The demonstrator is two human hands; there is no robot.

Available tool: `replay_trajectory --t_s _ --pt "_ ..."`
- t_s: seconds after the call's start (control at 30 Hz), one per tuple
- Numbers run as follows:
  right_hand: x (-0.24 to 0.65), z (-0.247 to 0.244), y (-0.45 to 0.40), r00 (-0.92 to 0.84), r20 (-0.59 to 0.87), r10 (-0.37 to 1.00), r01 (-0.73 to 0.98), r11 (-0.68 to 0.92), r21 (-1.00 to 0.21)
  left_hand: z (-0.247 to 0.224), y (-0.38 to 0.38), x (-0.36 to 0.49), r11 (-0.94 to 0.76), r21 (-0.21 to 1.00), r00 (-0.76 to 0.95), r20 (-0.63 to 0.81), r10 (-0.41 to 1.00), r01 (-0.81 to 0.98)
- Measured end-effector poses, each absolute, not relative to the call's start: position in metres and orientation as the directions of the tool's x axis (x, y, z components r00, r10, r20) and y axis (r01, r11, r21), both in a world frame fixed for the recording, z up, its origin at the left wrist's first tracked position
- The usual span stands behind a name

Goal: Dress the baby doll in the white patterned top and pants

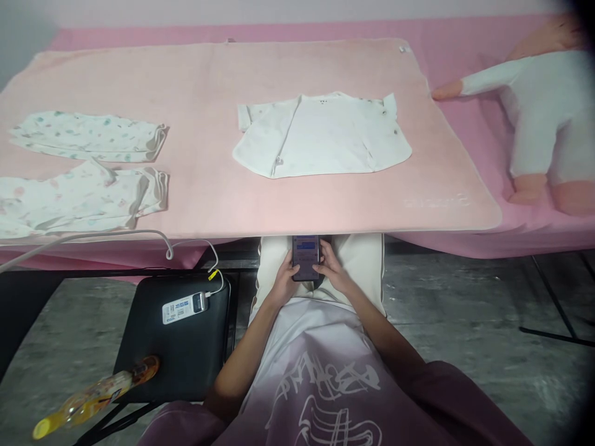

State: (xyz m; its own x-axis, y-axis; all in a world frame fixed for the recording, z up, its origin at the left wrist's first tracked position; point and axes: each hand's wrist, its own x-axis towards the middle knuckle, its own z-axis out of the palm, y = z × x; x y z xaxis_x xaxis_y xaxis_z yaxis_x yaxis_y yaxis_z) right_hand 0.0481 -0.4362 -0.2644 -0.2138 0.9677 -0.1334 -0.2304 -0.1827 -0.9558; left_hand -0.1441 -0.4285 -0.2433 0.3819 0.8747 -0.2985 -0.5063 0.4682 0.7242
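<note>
- Left hand [281, 280], right hand [333, 271]: curled around phone [305, 261].
- Mat [199, 192]: twelve o'clock, masking phone's top.
- From phone: shirt [325, 139], twelve; doll [537, 118], two; clothes [88, 137], ten; stool [186, 353], bottle [95, 397], eight.

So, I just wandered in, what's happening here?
A person sits at a table with a phone held in both hands, the left hand on one side and the right hand on the other, below the table's edge. Neither hand touches the clothes. On the pink mat, a white shirt lies spread out, with two printed garments folded on the left. A doll in white lies off to the right.
</note>
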Motion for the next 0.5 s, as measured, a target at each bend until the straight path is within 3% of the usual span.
replay_trajectory --t_s 0.5 --pt "0.0515 -0.2709 -0.4392 -0.259 -0.101 0.96 -0.202 -0.156 -0.967 -0.2376 -0.4268 -0.1409 0.472 0.697 0.358 -0.318 0.878 -0.54"
